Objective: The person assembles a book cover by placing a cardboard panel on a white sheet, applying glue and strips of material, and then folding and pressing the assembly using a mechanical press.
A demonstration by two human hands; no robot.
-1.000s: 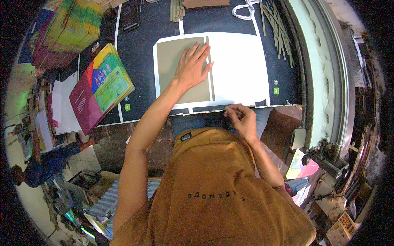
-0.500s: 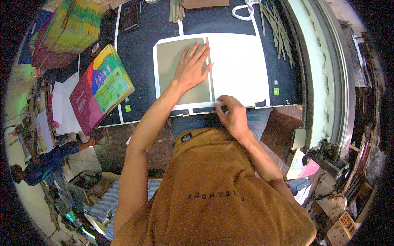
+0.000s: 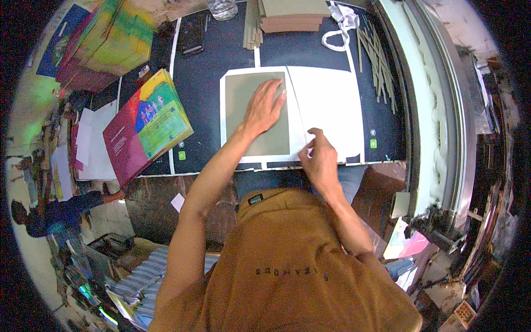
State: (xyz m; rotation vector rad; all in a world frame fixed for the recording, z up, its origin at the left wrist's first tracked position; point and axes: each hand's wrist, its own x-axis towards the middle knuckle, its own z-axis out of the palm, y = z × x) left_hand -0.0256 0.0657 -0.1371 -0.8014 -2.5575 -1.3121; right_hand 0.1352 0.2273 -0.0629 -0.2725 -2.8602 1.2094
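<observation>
A large white sheet (image 3: pixel 332 105) with trimmed corners lies on the dark table in front of me. On its left half sits a grey rectangular board (image 3: pixel 238 113). My left hand (image 3: pixel 264 110) rests on that board, palm down and fingers extended, its fingertips near the board's upper right. Beside the board, a thin grey cardboard strip (image 3: pixel 297 101) runs at a slant across the sheet. The strip's near end meets the curled thumb and fingers of my right hand (image 3: pixel 322 157), which pinch it over the sheet's near edge.
At left are a tall stack of colourful books (image 3: pixel 119 47) and a maroon illustrated book (image 3: pixel 149 119). Grey boards (image 3: pixel 290 14), a bundle of strips (image 3: pixel 253 27), a phone (image 3: pixel 192 41) and a water bottle (image 3: pixel 222 8) stand at the far side. Loose strips (image 3: pixel 379 69) lie right, beside a metal machine frame (image 3: pixel 428 110).
The strip, which lay parallel to the board's edge, now slants, its near end drawn rightward with my right hand. My left hand stays on the board. The whole view has shifted slightly.
</observation>
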